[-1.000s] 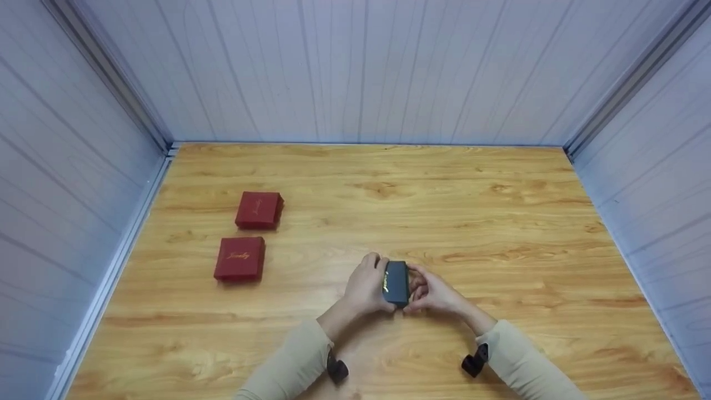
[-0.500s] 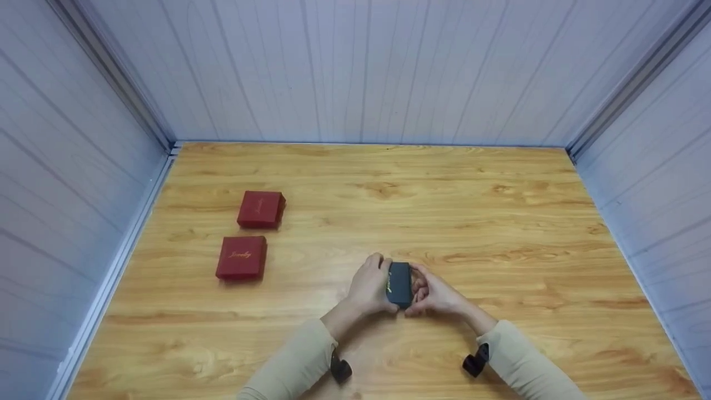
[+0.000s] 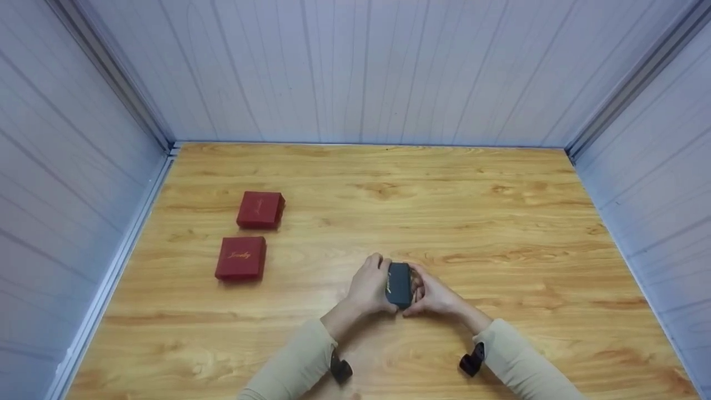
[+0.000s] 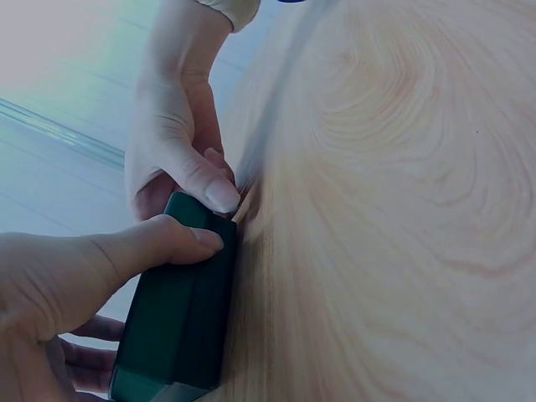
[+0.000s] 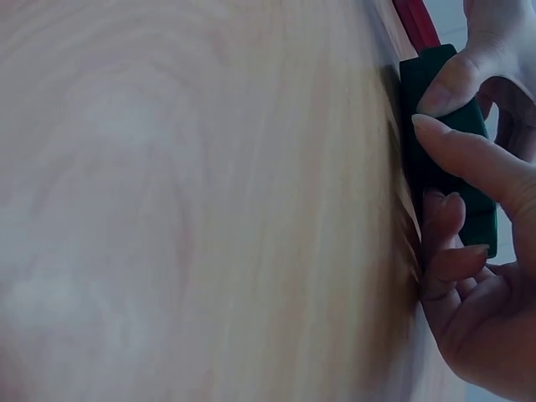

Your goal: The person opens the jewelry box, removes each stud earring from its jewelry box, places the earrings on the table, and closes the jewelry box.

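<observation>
Beige sleeves (image 3: 294,361) nearest us. Just beyond, left hand (image 3: 366,286) grips the left side of the box (image 3: 399,288), thumb at its near end; right hand (image 3: 436,294) pinches its right side. We find it over the table's (image 3: 500,233) near middle, contact unclear. Farther, at left, we log a red box (image 3: 240,258), a second red box (image 3: 260,209) behind it; pale wall (image 3: 355,72) at back.

left hand (image 3: 366,286) gripping | right hand (image 3: 437,294) gripping, fingers curled | forearms (image 3: 297,355) angled inward
</observation>
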{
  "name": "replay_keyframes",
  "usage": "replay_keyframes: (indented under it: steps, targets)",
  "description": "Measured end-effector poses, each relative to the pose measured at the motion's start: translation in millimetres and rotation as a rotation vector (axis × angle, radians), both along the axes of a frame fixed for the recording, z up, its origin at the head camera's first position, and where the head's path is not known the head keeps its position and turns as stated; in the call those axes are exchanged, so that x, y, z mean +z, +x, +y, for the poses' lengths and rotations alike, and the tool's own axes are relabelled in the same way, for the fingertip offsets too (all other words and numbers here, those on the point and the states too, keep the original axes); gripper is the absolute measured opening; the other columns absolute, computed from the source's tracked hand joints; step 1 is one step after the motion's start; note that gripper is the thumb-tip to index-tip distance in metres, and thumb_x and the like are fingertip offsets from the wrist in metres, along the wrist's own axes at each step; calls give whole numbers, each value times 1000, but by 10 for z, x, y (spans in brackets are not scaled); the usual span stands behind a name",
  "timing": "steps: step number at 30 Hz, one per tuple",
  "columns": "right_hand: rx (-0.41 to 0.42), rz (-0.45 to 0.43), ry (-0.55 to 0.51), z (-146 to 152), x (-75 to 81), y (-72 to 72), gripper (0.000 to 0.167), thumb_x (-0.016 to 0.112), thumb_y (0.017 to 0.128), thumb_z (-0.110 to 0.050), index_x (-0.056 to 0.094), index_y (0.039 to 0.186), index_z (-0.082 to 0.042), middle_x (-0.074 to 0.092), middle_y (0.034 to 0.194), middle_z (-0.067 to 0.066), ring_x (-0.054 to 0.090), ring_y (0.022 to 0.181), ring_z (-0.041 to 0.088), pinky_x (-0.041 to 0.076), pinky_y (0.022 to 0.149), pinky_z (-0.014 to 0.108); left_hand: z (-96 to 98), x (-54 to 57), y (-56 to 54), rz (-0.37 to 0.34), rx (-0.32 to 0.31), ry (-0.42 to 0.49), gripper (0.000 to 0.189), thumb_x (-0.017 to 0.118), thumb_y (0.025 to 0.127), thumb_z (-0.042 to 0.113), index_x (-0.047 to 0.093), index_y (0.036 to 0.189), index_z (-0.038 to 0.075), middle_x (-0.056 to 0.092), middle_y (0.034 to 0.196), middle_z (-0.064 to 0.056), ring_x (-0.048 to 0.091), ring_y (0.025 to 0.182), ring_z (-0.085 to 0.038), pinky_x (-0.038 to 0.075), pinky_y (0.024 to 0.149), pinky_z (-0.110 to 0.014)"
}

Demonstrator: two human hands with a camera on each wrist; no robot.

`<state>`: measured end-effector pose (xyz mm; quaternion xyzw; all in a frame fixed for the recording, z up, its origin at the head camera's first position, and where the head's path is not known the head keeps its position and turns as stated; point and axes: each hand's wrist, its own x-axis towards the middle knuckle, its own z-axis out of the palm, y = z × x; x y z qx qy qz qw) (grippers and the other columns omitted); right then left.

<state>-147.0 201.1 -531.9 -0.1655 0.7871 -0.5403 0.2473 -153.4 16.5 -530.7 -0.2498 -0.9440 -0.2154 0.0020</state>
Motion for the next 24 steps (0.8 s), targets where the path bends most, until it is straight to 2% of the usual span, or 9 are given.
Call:
replay_keyframes:
  steps: [4,8,20,24]
  targets:
    - [2,45,9,25,-148,-31,99,78,59,4,17,136,3,55,76,12,51,56,14,43,50,21,-9,10,0,-15,-9,4,91,83,45,41,46,117,0,39,101,-8,42,91,-18,45,77,-27]
    - [10,68,18,37,-199,-42,98,79,59,0,18,136,3,57,77,11,53,57,14,45,51,22,-15,17,0,-36,-18,8,93,83,46,44,45,119,0,39,103,-8,42,92,-17,46,77,-26]
    - [-11,30,24,28,-206,-33,99,78,59,2,17,137,1,60,82,7,55,61,16,47,56,25,-36,16,0,-70,-9,83,94,84,43,45,47,119,3,39,105,-8,41,94,-18,48,73,-30]
    - [-18,8,-9,23,-152,-16,98,76,59,7,15,136,4,60,83,10,55,62,18,47,57,25,-38,12,1,-79,-7,97,96,84,42,45,46,120,3,39,106,-8,41,94,-18,47,74,-30]
